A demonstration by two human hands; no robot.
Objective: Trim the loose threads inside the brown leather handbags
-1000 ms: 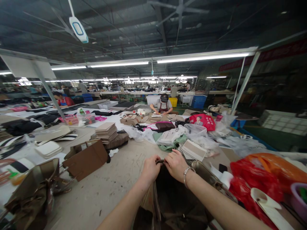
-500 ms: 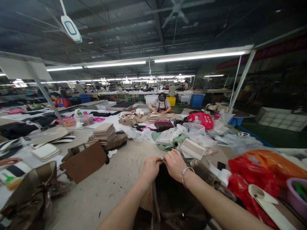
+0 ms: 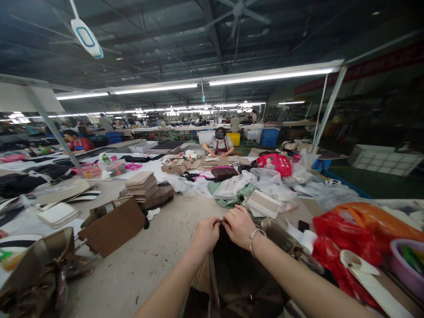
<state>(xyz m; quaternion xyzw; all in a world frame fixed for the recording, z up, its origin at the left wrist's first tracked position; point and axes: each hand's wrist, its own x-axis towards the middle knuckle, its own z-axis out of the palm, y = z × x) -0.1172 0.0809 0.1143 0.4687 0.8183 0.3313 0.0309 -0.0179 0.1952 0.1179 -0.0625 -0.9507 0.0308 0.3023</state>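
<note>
Your left hand (image 3: 207, 234) and your right hand (image 3: 239, 225) meet knuckle to knuckle at the far rim of the dark bag (image 3: 243, 276), and both are clenched on that rim, fingertips pinched together on its edge; what lies between the fingertips is too small to tell. A bracelet (image 3: 253, 236) circles your right wrist. The dark bag stands open between your two forearms on the near edge of the worktop (image 3: 155, 256), its mouth facing you and its inside in shadow. Just beside your right hand, touching the dark bag's right side, lies a tan bag (image 3: 281, 232). Further right a red plastic bag (image 3: 344, 249) is heaped, with a purple bowl (image 3: 407, 265) at the frame's edge. Beyond your hands, a white card with a tan panel (image 3: 263, 203) rests on loose cloth and plastic wrap. To your left, well apart from the hands, a brown folded carton (image 3: 112, 225) lies flat, a stack of tan sheets (image 3: 141, 184) stands behind it, and a crumpled metallic bag (image 3: 36, 274) fills the near left corner. At the worktop's far end a seated co-worker (image 3: 220, 143) bends over other pieces.
</note>
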